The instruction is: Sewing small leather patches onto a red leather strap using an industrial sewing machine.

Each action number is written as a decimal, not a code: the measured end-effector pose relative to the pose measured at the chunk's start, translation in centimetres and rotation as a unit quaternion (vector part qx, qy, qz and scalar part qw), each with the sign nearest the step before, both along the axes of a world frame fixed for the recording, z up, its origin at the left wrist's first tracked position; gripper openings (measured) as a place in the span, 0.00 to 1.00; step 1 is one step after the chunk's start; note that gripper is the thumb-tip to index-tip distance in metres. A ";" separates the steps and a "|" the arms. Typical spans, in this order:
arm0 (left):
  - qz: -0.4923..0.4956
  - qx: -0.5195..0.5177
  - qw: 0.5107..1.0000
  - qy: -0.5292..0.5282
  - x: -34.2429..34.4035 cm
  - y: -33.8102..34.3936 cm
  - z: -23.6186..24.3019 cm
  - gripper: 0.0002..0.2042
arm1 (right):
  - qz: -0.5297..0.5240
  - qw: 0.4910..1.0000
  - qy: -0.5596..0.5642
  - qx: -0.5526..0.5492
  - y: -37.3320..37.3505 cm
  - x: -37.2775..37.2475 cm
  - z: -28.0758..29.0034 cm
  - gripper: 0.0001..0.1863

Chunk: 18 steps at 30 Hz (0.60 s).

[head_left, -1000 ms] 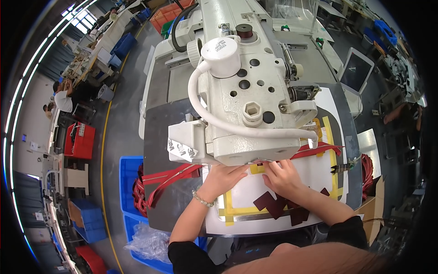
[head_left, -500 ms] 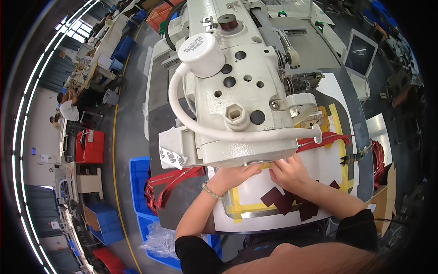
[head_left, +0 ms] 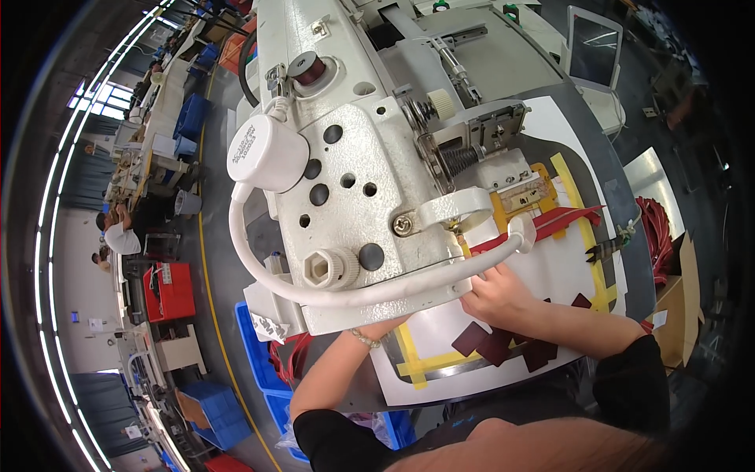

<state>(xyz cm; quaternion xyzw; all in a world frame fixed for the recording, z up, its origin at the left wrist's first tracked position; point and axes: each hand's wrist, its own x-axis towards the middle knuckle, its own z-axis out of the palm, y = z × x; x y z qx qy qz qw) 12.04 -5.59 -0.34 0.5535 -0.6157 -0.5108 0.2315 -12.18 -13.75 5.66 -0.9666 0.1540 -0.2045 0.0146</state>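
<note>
A large white sewing machine head [head_left: 354, 212] fills the middle. My left hand [head_left: 387, 326] reaches under its front edge, so its fingers are hidden; a beaded bracelet [head_left: 364, 338] circles the wrist. Just right of the machine's front corner is my right hand [head_left: 500, 300], its fingers bent and pressed together, the tips partly covered by the machine. Beyond those fingertips a red zipper strip [head_left: 570, 218] runs across the work area to the right. Several dark maroon fabric pieces [head_left: 495, 346] lie on the white, yellow-taped sheet [head_left: 429, 329] below my right forearm.
A white hose [head_left: 377, 296] loops across the machine's front. Blue bins [head_left: 255, 346] stand left of the table, near more red zipper strips [head_left: 295, 358]. At the right are a cardboard box [head_left: 683, 303], a red bundle [head_left: 654, 236] and a screen [head_left: 594, 51]. People sit far left.
The view has shifted, so the machine appears further left and lower. More of my left hand is now covered by the machine. My right hand stays near the front edge, fingers bent.
</note>
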 end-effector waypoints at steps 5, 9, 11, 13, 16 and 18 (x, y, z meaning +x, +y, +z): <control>-0.032 0.013 0.998 -0.044 -1.1 -1.4 4.6 0.26 | 0.001 1.000 0.005 0.002 0.2 0.1 0.1 0.16; -0.002 0.022 1.000 -0.003 -1.2 -1.8 4.3 0.25 | -0.005 1.000 0.004 -0.009 0.1 0.1 -0.1 0.17; 0.105 0.144 0.953 0.244 -0.8 -1.3 3.0 0.27 | -0.002 1.000 0.005 -0.013 0.2 0.1 0.1 0.17; 0.007 0.004 1.000 0.028 -0.6 -1.2 2.8 0.28 | -0.006 1.000 0.010 0.003 0.3 0.2 0.0 0.18; -0.074 -0.237 0.925 -0.288 -1.3 -0.9 3.4 0.27 | -0.018 0.999 -0.017 -0.028 0.1 0.4 -0.5 0.18; -0.010 -0.134 0.977 -0.164 -1.4 -0.5 3.2 0.25 | -0.015 0.999 -0.019 -0.029 0.2 0.4 -0.7 0.18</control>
